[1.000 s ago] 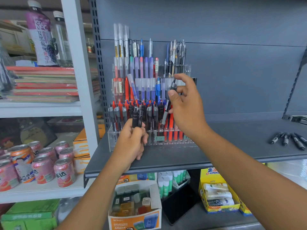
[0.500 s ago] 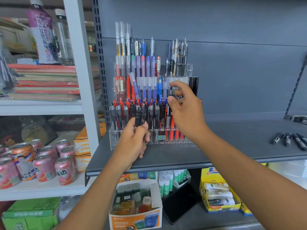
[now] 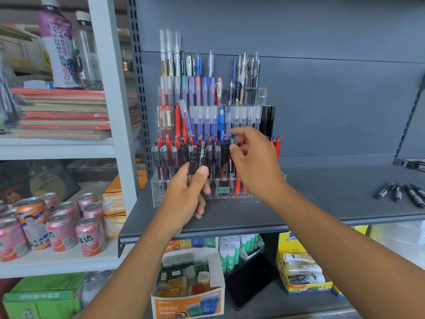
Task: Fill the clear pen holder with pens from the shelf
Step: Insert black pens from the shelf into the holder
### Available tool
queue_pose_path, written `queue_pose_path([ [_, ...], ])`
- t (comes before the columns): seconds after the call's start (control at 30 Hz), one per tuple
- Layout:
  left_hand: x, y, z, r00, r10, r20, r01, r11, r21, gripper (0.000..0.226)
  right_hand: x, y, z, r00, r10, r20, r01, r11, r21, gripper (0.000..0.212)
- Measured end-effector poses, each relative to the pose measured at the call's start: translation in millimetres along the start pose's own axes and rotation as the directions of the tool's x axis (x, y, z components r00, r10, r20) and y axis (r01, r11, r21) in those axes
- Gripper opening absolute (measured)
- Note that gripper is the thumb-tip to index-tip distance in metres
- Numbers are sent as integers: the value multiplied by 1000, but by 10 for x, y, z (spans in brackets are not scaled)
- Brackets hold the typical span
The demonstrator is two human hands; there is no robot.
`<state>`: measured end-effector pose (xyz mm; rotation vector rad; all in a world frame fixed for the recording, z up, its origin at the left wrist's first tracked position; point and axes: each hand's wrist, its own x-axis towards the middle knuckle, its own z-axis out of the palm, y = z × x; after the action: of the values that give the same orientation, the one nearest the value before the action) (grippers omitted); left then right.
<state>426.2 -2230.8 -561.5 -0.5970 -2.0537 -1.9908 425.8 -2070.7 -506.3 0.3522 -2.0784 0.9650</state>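
A clear tiered pen holder [image 3: 158,194] stands on the grey shelf [image 3: 322,203], packed with red, blue, black and clear pens. My left hand [image 3: 186,199] grips a small bunch of black pens [image 3: 195,161] upright in front of the holder's lowest row. My right hand [image 3: 255,164] pinches the top of a black pen with a grey clip [image 3: 233,155] that stands in the front row. Several loose black pens [image 3: 401,193] lie at the shelf's far right.
A white rack on the left holds soda cans [image 3: 57,226], a stack of notebooks [image 3: 64,111] and a purple drink bottle [image 3: 59,44]. Below the grey shelf sit boxes of stationery [image 3: 188,291] and a yellow box [image 3: 301,272]. A bracket [image 3: 408,162] juts out at the right.
My right hand has lowered the black pen from a tilted position down into the holder's front row. My left hand has kept its bunch of pens almost still.
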Motion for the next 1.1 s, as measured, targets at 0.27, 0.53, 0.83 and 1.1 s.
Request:
queue_pose_path([
  [0.27,-4,-1,-3,1000,4,5,-4,1000,20,61,-33,64,-8,998,32,56,-28,997,-66,29],
  [0.53,-17,20,-12,999,35,35,-35,999,16,51,-172,-123,17,997,-76,11,76,997,-24,23],
  [0.83,-27,12,-15,990,92,108,-87,995,-44,39,-184,-233,71,964,58,258,-136,945,297,21],
  [1.1,-10,-13,-23,998,59,19,-58,998,-32,38,58,-238,-112,987,161,-23,-124,838,532,16],
])
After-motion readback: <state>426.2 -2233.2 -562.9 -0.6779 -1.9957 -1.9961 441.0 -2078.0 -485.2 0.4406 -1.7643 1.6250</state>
